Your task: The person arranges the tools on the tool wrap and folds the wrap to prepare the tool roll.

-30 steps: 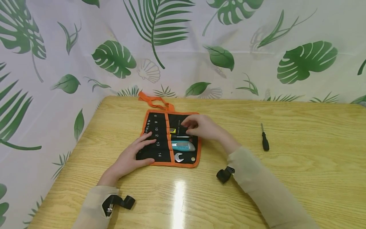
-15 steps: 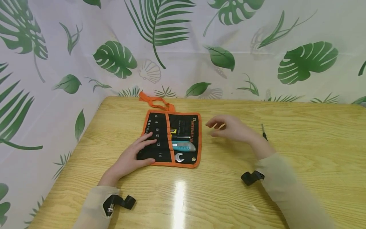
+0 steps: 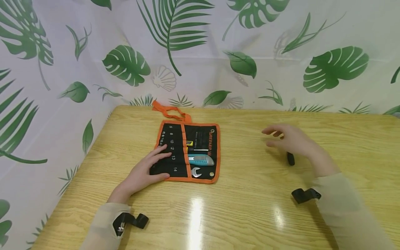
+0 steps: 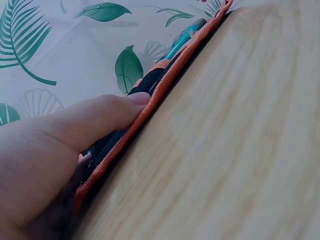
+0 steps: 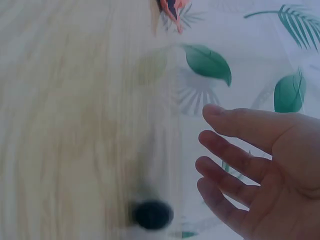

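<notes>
A black tool pouch (image 3: 200, 133) with orange trim lies unfolded on the table. My left hand (image 3: 145, 170) rests on its numbered left side, fingers spread; in the left wrist view the thumb (image 4: 112, 117) lies along the orange border. A teal utility knife (image 3: 200, 160) and an open-end wrench (image 3: 196, 172) stick out of the pockets. Farther right, my right hand (image 3: 292, 140) hovers with loosely bent fingers and holds nothing. Under it shows the black handle of a screwdriver (image 3: 291, 159), whose shaft the hand hides. The right wrist view shows the handle's end (image 5: 152, 214) blurred.
Orange tie straps (image 3: 170, 111) trail from the pouch's far edge. A yellow-labelled item (image 3: 189, 143) sits in a pocket above the knife. Behind the wooden table (image 3: 237, 208) hangs a white cloth (image 3: 193, 83) printed with green leaves.
My right hand has left the pouch and swept right, empty, until it overlaps the screwdriver in the head view. The left hand has stayed on the pouch.
</notes>
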